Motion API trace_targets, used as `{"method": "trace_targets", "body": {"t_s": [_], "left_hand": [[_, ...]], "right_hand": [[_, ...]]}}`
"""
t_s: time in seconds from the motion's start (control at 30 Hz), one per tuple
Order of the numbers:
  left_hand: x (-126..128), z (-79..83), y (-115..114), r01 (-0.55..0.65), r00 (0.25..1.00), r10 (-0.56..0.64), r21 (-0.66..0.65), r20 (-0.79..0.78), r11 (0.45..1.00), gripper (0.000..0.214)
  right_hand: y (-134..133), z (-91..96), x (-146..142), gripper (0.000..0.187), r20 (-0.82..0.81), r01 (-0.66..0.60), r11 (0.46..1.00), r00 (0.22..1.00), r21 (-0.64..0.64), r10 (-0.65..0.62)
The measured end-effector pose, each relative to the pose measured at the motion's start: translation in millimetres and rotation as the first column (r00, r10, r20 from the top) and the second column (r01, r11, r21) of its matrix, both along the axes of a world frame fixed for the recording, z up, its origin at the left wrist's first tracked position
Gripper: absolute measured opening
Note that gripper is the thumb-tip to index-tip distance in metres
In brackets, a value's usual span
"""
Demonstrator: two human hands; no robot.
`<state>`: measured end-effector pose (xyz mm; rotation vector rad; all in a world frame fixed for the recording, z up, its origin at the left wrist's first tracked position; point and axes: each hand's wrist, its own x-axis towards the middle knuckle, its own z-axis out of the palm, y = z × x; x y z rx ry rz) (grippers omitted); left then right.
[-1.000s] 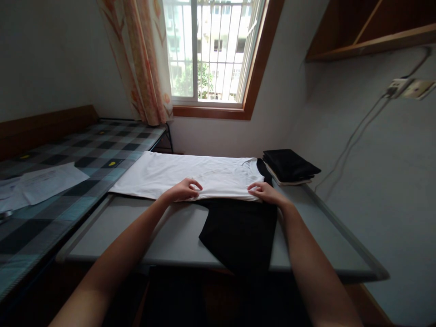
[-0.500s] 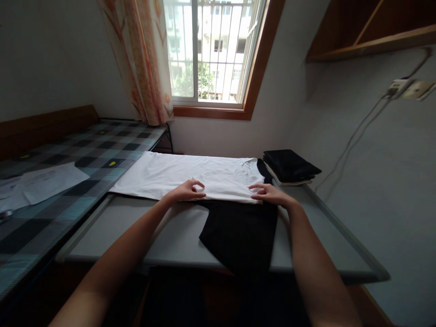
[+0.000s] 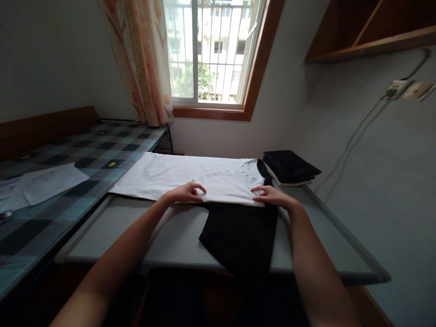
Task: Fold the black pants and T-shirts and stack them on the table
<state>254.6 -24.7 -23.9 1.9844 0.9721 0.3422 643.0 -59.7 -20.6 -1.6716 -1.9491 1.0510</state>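
A white T-shirt (image 3: pixel 173 172) lies lengthwise across the grey table, its neckline to the right and one side folded over. Beneath it a black T-shirt (image 3: pixel 240 236) shows, its sleeve part hanging over the front edge. My left hand (image 3: pixel 185 192) rests at the white shirt's near edge, thumb and forefinger curved and apart on the cloth. At the collar end, my right hand (image 3: pixel 270 196) touches the same near edge, its thumb and forefinger likewise apart. The other fingers of both hands are partly hidden.
A folded stack of dark clothes (image 3: pixel 291 167) sits at the table's far right corner. To the left is a bed with a checked cover (image 3: pixel 126 147) and papers (image 3: pixel 51 184). The grey table (image 3: pixel 177 240) abuts the right wall, where a cord hangs from a socket (image 3: pixel 397 89).
Both hands have shifted very slightly toward me, and the white T-shirt's near edge at the collar end has come a little closer and lower over the black cloth.
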Motion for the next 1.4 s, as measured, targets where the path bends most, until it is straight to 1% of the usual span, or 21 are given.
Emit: {"method": "trace_targets", "body": {"t_s": [0.1,0.27,0.4,0.5,0.57,0.67,0.7,0.8,0.9,1.03,1.1,1.17,1.23,1.27,1.33,1.4], "left_hand": [[0.4,1.8,-0.7,0.02,1.0,-0.02,-0.035,0.001,0.999,0.051],[-1.5,4.2,-1.1,0.03,0.999,-0.026,-0.146,0.026,0.989,0.056],[-2.3,1.6,-0.4,0.014,1.0,-0.011,-0.144,0.02,0.989,0.059],[0.7,-4.1,2.4,-0.101,0.992,0.106,-0.074,0.07,0.992,0.062],[4.1,-9.9,6.0,-0.203,0.971,0.204,-0.023,0.127,0.979,0.062],[8.6,-21.6,12.5,-0.297,0.937,0.297,-0.028,0.181,0.954,0.06],[9.6,-25.8,14.4,-0.32,0.928,0.32,-0.034,0.191,0.947,0.06],[10.9,-36.5,18.1,-0.387,0.896,0.379,-0.013,0.232,0.922,0.061],[11.7,-41.9,19.8,-0.426,0.871,0.4,0.035,0.285,0.904,0.056],[13.5,-43.4,22.0,-0.429,0.888,0.376,0.18,0.264,0.885,0.055],[14.4,-43.4,22.4,-0.414,0.902,0.362,0.242,0.234,0.877,0.058],[15.1,-42.9,21.8,-0.412,0.908,0.364,0.279,0.208,0.868,0.066],[16.0,-41.5,20.1,-0.408,0.912,0.371,0.308,0.174,0.86,0.071],[16.5,-40.3,18.9,-0.398,0.917,0.37,0.323,0.146,0.859,0.069],[17.8,-37.5,15.8,-0.359,0.93,0.362,0.38,0.067,0.853,0.053],[19.5,-34.6,12.0,-0.325,0.922,0.385,0.468,-0.036,0.822,0.04]], "right_hand": [[2.6,-3.8,1.7,0.064,0.019,0.003,1.0,1.0,0.029,-0.003],[4.6,-6.3,4.7,0.06,0.03,0.004,0.999,1.0,0.043,-0.006],[2.6,-3.4,3.2,0.058,0.045,0.001,0.999,0.999,0.041,-0.003],[1.9,-2.7,-3.0,0.059,0.065,0.001,0.998,0.998,0.058,-0.005],[3.2,-4.8,-10.9,0.058,0.085,0.035,0.991,0.995,0.13,-0.046],[7.9,-13.2,-26.0,0.047,0.16,0.078,0.946,0.978,0.314,-0.134],[9.7,-17.1,-30.6,0.042,0.191,0.081,0.931,0.969,0.356,-0.157],[14.3,-29.6,-40.0,0.031,0.255,0.083,0.911,0.946,0.404,-0.2],[16.6,-37.9,-42.7,0.029,0.263,0.09,0.894,0.938,0.439,-0.224],[17.3,-39.3,-43.5,0.028,0.269,0.121,0.882,0.926,0.456,-0.266],[17.5,-38.5,-44.5,0.028,0.249,0.141,0.867,0.925,0.477,-0.287],[17.9,-38.4,-45.7,0.028,0.22,0.157,0.848,0.927,0.505,-0.303],[18.1,-39.0,-46.8,0.028,0.214,0.154,0.848,0.931,0.508,-0.297],[18.0,-39.4,-47.3,0.027,0.221,0.144,0.856,0.932,0.497,-0.286],[17.1,-39.7,-48.4,0.027,0.243,0.124,0.871,0.933,0.475,-0.265],[15.1,-38.9,-49.9,0.027,0.266,0.107,0.878,0.93,0.467,-0.255]]}}
